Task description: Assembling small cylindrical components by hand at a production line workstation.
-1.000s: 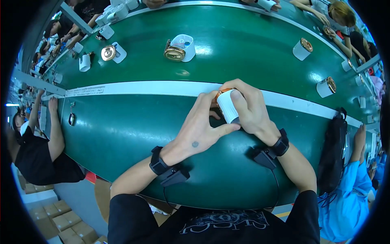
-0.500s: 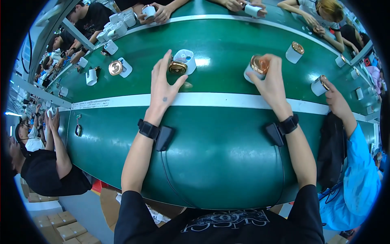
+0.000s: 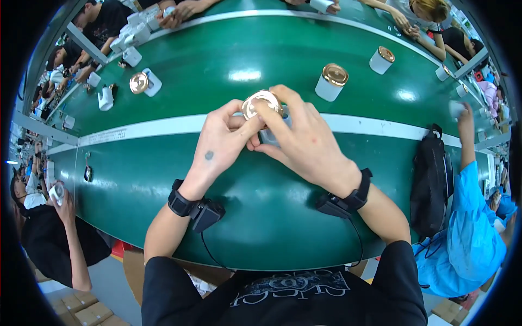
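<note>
My left hand (image 3: 220, 138) and my right hand (image 3: 296, 138) meet over the green belt (image 3: 255, 212) and together grip a small white jar with a gold lid (image 3: 261, 104). The fingers of both hands pinch the lid's rim; the jar body is mostly hidden behind my right fingers. A black band with a wired sensor sits on each wrist. Just beyond my right hand stands another white jar with a gold lid (image 3: 331, 81).
A third lidded jar (image 3: 381, 59) stands at the far right and a jar with its lid beside it (image 3: 142, 83) lies at the far left. Other people work along both sides of the belt. A black bag (image 3: 432, 179) hangs at the right edge, by a person in blue.
Half a second ago my hands were stretched out apart, left at a jar and right setting down another. Now both are back together near me, holding one jar.
</note>
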{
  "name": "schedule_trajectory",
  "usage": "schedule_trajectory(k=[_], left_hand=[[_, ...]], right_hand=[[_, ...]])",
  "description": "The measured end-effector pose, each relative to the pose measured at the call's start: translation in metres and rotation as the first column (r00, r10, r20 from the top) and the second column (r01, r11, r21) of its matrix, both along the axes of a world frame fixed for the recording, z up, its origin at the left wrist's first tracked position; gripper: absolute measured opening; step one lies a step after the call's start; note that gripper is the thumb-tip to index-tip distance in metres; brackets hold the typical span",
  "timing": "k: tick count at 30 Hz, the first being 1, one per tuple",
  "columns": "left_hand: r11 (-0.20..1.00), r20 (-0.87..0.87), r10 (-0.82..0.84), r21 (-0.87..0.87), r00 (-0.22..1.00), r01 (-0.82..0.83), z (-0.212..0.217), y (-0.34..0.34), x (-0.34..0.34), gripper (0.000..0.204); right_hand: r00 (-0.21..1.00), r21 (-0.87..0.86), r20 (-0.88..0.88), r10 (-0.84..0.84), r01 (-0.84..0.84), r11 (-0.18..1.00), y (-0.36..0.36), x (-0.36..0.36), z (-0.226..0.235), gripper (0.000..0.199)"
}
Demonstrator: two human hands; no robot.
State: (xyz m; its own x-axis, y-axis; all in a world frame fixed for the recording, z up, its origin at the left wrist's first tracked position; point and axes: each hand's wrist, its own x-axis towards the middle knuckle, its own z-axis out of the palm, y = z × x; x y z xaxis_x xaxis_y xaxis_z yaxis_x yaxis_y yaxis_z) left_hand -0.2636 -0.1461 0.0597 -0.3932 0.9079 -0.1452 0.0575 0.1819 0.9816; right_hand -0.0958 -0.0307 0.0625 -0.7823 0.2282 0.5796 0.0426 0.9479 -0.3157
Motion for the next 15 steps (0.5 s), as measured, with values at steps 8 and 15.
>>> schedule_trajectory(k=[8,15], left_hand=[[0.961,0.076,-0.275,0.034,0.958,0.273,-0.018,-0.036,0.024,0.034],[0.944,-0.148,-0.265,0.161,0.953,0.287,-0.046,-0.044,0.036,0.055]], right_hand=[[0.941,-0.102,0.289,0.178,-0.155,0.983,-0.013,0.024,0.016,0.062],[0.920,-0.066,0.307,0.243,-0.234,0.970,-0.002,0.035,0.001,0.064]])
